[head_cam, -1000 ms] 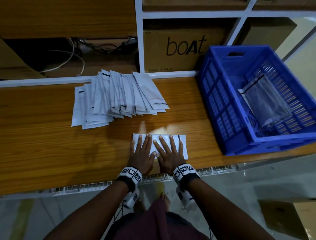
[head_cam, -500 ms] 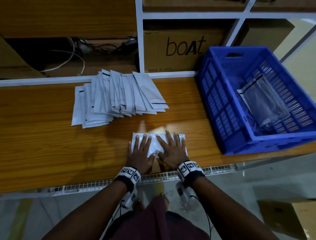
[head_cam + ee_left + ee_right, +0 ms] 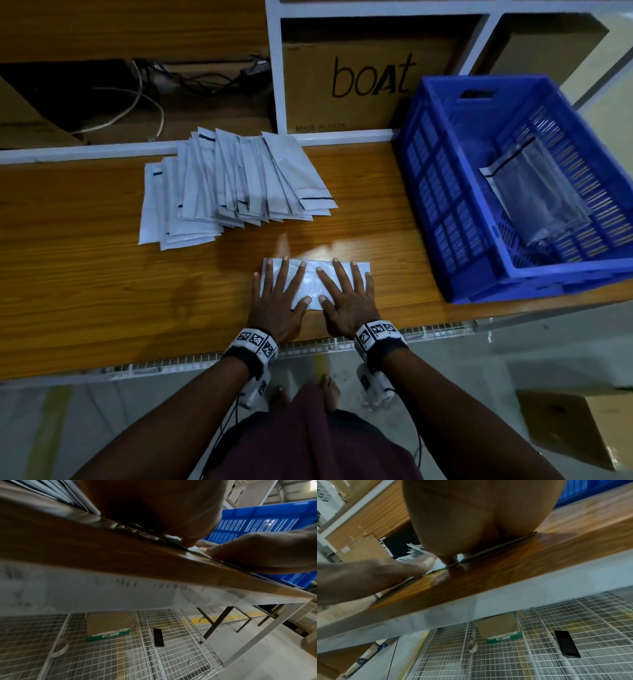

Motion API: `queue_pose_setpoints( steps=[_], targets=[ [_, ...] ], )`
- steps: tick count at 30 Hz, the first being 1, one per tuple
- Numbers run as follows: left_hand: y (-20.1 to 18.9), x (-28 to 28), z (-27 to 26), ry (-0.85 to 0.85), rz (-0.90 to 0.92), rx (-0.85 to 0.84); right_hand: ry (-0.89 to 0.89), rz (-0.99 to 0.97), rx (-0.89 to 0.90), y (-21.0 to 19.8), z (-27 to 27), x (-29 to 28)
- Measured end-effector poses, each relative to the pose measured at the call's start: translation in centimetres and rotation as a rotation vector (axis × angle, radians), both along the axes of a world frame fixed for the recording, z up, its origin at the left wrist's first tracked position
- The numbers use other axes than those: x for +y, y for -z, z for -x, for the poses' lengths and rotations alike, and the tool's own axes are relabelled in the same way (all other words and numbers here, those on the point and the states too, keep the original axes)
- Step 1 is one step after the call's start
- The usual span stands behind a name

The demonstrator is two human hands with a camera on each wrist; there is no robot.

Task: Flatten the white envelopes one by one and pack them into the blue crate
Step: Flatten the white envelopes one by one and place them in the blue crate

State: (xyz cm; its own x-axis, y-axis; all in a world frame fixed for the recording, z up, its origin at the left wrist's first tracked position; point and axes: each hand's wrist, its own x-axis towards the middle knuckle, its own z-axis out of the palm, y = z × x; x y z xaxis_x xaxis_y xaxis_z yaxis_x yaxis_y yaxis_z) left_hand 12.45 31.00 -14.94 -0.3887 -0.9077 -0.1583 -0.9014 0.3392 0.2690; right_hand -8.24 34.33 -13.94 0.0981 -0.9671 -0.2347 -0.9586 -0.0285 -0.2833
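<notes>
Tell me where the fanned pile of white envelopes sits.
In the head view, the fanned pile of white envelopes lies on the wooden tabletop, left of the blue plastic crate, behind both hands.

warehouse | boat carton [image 3: 370,82] | wire-mesh shelf [image 3: 539,649] | blue crate [image 3: 445,192]

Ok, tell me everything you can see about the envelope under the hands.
The envelope is white with a slightly glossy, plastic-looking face and lies flat, long side left to right, near the front edge of the wooden table. The left hand and right hand press on it with straight, spread fingers, covering most of it. It sits apart from the pile behind and left of the crate.
</notes>
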Motion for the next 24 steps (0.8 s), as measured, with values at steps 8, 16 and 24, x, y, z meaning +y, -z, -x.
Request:
queue_pose_setpoints(
  steps=[8, 16, 24],
  targets=[
    [0.4, 0.1, 0.3, -0.017, -0.018, 0.021, -0.01, -0.059, 0.02, -0.3, 0.0, -0.3],
    [-1.2, -0.8, -0.4, 0.039, -0.164, -0.096, -0.053, -0.147, 0.038, -1.4, 0.4, -0.9],
    [-2.1, 0.1, -0.4, 0.113, -0.111, -0.133, -0.086, -0.135, 0.069, -3.1, -0.1, -0.8]
  ],
)
